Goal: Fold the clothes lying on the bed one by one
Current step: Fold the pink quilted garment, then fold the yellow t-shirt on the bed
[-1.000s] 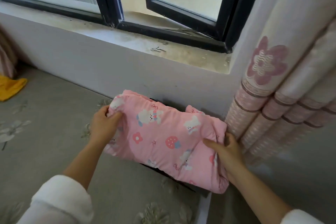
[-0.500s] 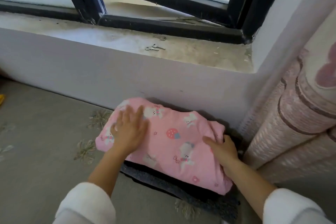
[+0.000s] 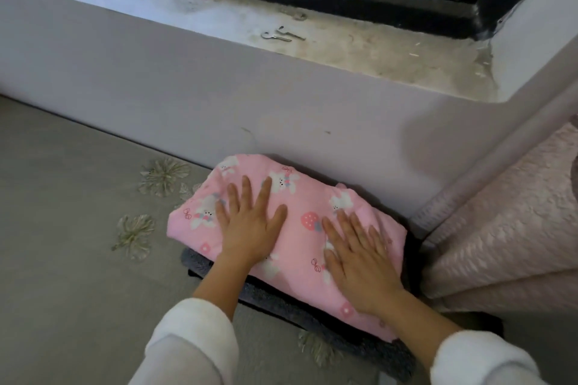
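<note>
A folded pink garment [image 3: 300, 194] printed with white bunnies and strawberries lies on top of a dark grey folded piece [image 3: 275, 300], at the bed's far edge against the wall. My left hand [image 3: 250, 225] presses flat on the garment's left half, fingers straight and spread. My right hand [image 3: 356, 256] lies flat on its right half, fingers straight as well. Both wrists come out of white fleece sleeves. The dark piece shows only along the near edge of the pink one.
The grey bed cover [image 3: 78, 259] with embroidered flowers stretches to the left. A white wall and a dusty window sill [image 3: 359, 50] holding a small metal hook [image 3: 281, 36] rise behind the pile. A pink curtain [image 3: 506, 228] hangs at the right.
The pink garment was set down on the dark piece by the wall. My hands let go of its ends, and both now press flat on top. The view tilted down and closer.
</note>
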A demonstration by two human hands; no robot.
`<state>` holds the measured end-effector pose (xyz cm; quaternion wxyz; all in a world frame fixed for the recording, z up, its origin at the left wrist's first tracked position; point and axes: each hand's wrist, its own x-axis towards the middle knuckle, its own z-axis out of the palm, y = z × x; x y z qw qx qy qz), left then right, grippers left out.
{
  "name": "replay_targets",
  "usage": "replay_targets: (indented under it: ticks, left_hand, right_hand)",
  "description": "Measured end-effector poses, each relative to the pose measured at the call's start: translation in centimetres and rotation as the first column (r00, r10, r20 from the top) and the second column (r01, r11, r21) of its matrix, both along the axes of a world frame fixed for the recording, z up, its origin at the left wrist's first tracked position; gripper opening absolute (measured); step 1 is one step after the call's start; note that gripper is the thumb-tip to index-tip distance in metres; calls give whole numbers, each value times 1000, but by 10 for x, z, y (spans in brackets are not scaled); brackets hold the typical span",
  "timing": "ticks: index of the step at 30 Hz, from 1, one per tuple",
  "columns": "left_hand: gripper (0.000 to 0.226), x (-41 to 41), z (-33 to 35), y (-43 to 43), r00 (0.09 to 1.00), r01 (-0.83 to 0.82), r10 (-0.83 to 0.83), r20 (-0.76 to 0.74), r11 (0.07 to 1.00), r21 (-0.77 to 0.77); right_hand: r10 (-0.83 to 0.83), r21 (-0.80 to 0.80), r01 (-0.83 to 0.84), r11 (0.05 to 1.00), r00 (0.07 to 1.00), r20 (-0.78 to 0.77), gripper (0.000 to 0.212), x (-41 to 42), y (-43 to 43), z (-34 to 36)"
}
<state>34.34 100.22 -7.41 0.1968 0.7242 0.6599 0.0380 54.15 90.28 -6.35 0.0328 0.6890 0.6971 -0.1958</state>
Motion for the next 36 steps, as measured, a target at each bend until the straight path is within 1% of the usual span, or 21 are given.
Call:
replay_targets:
  ticks: [3, 7, 13, 17, 20, 22, 25, 29, 32, 36]
  left_hand:
    - [66, 5, -13, 4, 1000, 4, -3, -9, 1000, 11]
    - [67, 7, -27, 0, 999, -20, 21, -40, 999, 37]
    - [66, 15, -8, -2, 995, -38, 38, -94, 999, 1]
    - [60, 22, 19, -20, 994, -107, 107, -16, 994, -10]
    - [55, 19, 40, -48, 992, -115, 113, 54, 992, 43]
    - [52, 12, 53, -73, 992, -117, 113, 58, 991, 70]
    - [50, 2, 78, -119, 984, -162, 156, 81, 985, 64]
    - [49, -9, 113, -194, 966, -234, 222, 130, 968, 85]
    - [48, -18, 134, -265, 951, -296, 282, 129, 948, 113]
    - [46, -35, 150, -374, 921, -387, 375, 100, 910, 150]
  right_hand:
    - [-10, -37, 10, 999, 1000, 0, 53, 3, 6, -13]
    - [-17, -42, 17, 999, 1000, 20, 56, 1, 7, -24]
    - [27, -140, -19, 990, 998, 50, 56, 2, 15, -2]
    - [56, -144, -48, 988, 997, 50, 59, 2, 12, 27]
    - [49, -62, -49, 997, 999, 11, 60, 4, -3, 46]
    - [39, 11, -39, 999, 999, -16, 59, 4, -18, 58]
    - [56, 68, -51, 996, 996, -65, 58, 0, -50, 80]
    - [140, 116, -127, 985, 985, -106, 55, -11, -108, 111]
    - [198, 148, -178, 973, 971, -132, 54, -26, -161, 131]
    - [347, 151, -329, 932, 932, -107, 56, -53, -236, 147]
